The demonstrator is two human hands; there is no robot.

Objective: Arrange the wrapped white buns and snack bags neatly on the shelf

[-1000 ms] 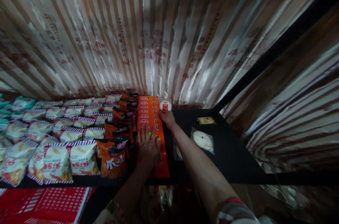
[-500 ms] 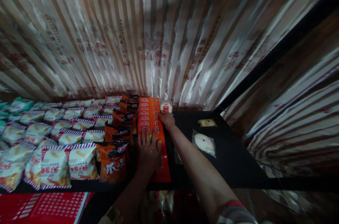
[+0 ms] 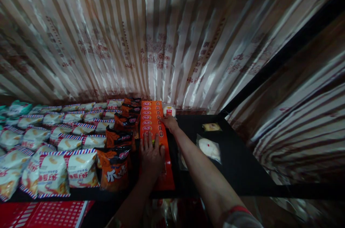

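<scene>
At the far left edge lie teal packets (image 3: 18,107), and next to them rows of white snack bags (image 3: 54,174) with red-and-blue striped borders cover the black table (image 3: 242,163). A red checked sheet (image 3: 40,215) shows below its front edge. Right of the white bags stands a line of orange-and-black snack bags (image 3: 114,170), just beside a long row of flat orange packets (image 3: 151,120) running front to back. The left hand (image 3: 151,154) lies palm down on the near part of this row, fingers spread flat and gripping nothing. The right hand (image 3: 169,123) reaches to the row's far end and touches its right edge; whether its fingers pinch a packet cannot be told. Just behind it sits a round white bun packet (image 3: 169,110). Farther right, apart, lie a clear-wrapped white bun (image 3: 209,147) and a small yellow packet (image 3: 211,127). A striped curtain (image 3: 161,33) hangs behind.
</scene>
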